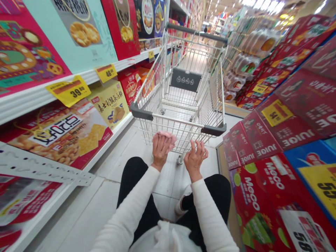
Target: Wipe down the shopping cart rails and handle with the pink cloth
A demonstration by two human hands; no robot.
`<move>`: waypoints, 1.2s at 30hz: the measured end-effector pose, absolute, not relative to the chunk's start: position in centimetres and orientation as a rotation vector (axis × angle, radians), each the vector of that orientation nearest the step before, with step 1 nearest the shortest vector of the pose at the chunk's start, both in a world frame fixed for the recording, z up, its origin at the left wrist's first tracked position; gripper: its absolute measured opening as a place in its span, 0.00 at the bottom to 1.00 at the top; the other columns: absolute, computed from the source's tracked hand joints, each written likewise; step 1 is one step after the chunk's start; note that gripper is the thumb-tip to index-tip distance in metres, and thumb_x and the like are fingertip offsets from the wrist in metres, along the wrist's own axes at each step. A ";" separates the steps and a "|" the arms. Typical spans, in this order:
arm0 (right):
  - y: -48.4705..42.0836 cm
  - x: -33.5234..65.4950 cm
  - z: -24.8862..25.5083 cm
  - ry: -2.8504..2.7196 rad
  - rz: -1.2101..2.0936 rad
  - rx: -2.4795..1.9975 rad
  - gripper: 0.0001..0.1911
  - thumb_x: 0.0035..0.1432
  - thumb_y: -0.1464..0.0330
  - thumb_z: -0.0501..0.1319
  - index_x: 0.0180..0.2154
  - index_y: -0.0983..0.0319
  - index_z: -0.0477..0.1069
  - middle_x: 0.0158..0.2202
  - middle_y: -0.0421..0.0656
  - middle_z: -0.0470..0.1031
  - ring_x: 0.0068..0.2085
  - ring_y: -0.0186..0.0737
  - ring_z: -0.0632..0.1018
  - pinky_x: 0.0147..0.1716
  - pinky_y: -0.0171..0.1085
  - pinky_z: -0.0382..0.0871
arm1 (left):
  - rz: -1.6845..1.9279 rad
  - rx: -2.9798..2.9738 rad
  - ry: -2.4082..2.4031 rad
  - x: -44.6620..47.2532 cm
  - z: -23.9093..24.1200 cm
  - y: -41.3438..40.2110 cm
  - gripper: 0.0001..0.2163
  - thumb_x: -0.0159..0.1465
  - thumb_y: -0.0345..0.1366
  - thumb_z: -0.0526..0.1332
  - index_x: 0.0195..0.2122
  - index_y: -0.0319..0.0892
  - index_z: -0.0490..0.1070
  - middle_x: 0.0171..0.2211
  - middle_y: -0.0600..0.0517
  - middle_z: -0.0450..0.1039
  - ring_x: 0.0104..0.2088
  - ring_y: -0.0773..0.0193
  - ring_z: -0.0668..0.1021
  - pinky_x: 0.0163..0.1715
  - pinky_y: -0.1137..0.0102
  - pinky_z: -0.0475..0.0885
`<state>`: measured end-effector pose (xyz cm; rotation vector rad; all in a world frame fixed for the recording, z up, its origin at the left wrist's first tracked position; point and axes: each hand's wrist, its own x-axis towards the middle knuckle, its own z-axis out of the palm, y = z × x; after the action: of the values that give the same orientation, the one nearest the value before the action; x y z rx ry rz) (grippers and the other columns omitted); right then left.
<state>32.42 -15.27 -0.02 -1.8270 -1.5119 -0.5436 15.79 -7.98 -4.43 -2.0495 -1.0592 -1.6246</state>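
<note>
A wire shopping cart (181, 120) with grey corner guards stands before my knees, its basket facing me. My left hand (160, 151) presses a crumpled pink cloth (171, 139) against the lower front wires, left of the middle. At the lower right of the same side, my right hand (195, 158) has its fingers curled at the wires and seems to hold on to them. The fingertips partly cover the bars there. No goods show inside the basket. A dark grey handle (196, 33) crosses the far end.
Shelves with boxed snacks (65, 129) and yellow price tags (69, 91) line the left side. On the right, stacked red drink cartons (252, 196) stand close to the cart. Wrapped bottle packs (244, 64) are piled farther back. White floor tiles (105, 203) lie beneath.
</note>
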 end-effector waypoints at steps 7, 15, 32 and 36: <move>-16.1 33.1 0.5 -1.544 -0.559 -1.839 0.33 0.58 0.76 0.53 0.65 0.59 0.62 0.62 0.53 0.70 0.69 0.51 0.62 0.63 0.57 0.51 | -1.451 -2.170 -1.012 16.0 -8.4 -8.2 0.29 0.72 0.28 0.55 0.72 0.45 0.51 0.64 0.43 0.69 0.69 0.55 0.64 0.67 0.52 0.68; -16.4 30.0 1.3 -1.605 -0.516 -1.752 0.35 0.58 0.76 0.55 0.66 0.53 0.63 0.67 0.52 0.64 0.69 0.54 0.60 0.63 0.59 0.52 | -1.551 -1.999 -1.118 13.8 -3.8 -7.8 0.27 0.70 0.34 0.60 0.70 0.48 0.58 0.68 0.42 0.62 0.72 0.47 0.57 0.69 0.42 0.61; -14.5 29.2 1.2 -1.666 -0.513 -1.813 0.32 0.61 0.76 0.54 0.64 0.52 0.66 0.61 0.51 0.68 0.68 0.54 0.61 0.64 0.61 0.52 | -1.659 -2.018 -1.158 11.2 -4.2 -6.8 0.24 0.70 0.36 0.60 0.67 0.48 0.63 0.69 0.44 0.62 0.73 0.47 0.53 0.71 0.40 0.52; -14.8 29.6 0.5 -1.655 -0.539 -1.779 0.32 0.60 0.76 0.55 0.65 0.52 0.65 0.61 0.51 0.67 0.69 0.55 0.59 0.63 0.60 0.55 | -1.688 -2.041 -1.151 11.3 -4.5 -6.1 0.21 0.72 0.37 0.58 0.65 0.46 0.66 0.67 0.43 0.64 0.72 0.50 0.55 0.72 0.46 0.55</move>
<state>29.62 -14.78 0.50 -1.7788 -1.6551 -0.5395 11.26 -6.15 -4.53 -2.0406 -1.1508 -1.6875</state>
